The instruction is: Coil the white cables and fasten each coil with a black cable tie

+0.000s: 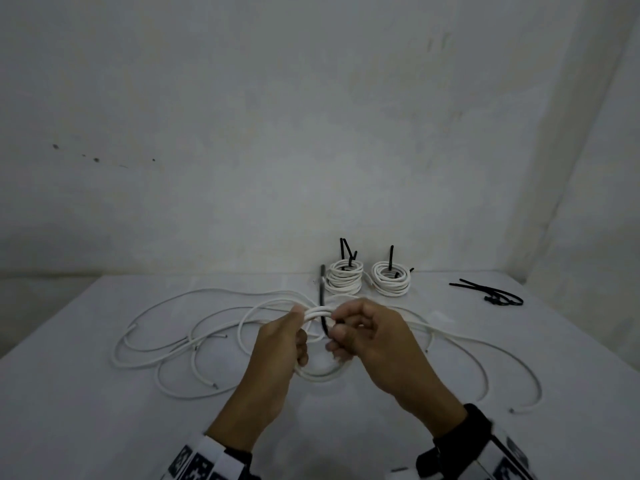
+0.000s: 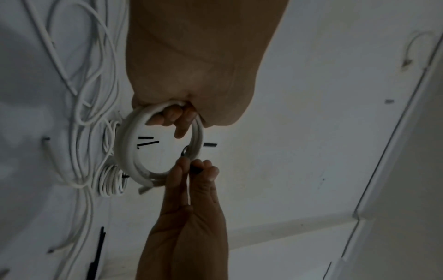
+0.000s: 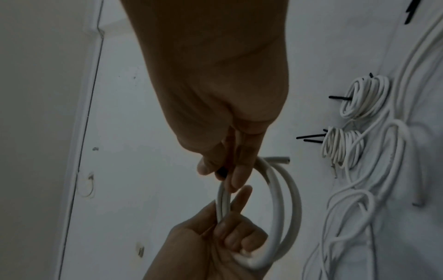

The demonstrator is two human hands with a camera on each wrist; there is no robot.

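The left hand [image 1: 282,341] grips a small coil [image 3: 282,212] of white cable, fingers curled round the bundle, and holds it above the middle of the bench [image 1: 86,410]. The right hand [image 1: 370,336] is just beside it, on the coil's far side from the left fingers, and pinches a black tie [image 1: 323,323] between thumb and fingers. The tie crosses the top of the coil between the two hands; its free end [image 1: 322,282] stands up above them. In the left wrist view the coil [image 2: 127,144] hangs as a ring between the left fingers [image 2: 167,117] above and the right hand [image 2: 191,189] below. In the right wrist view the left hand [image 3: 215,242] clasps the coil's lower part while the right fingers [image 3: 237,176] close on the tie at its upper rim.

Loose cables [image 1: 166,341] sprawl in wide loops on the bench to the left and right of the hands, some passing under them. Two finished coils [image 1: 346,278] [image 1: 391,278] sit side by side at the bench's far edge, beyond the hands and against the wall, each with black tie tails sticking up. A few spare ties [image 1: 491,294] lie on the bench to the far right, well apart from the hands.

Both wrists wear bands with black-and-white square marker patterns [image 1: 194,465]; no words or brand can be read anywhere.
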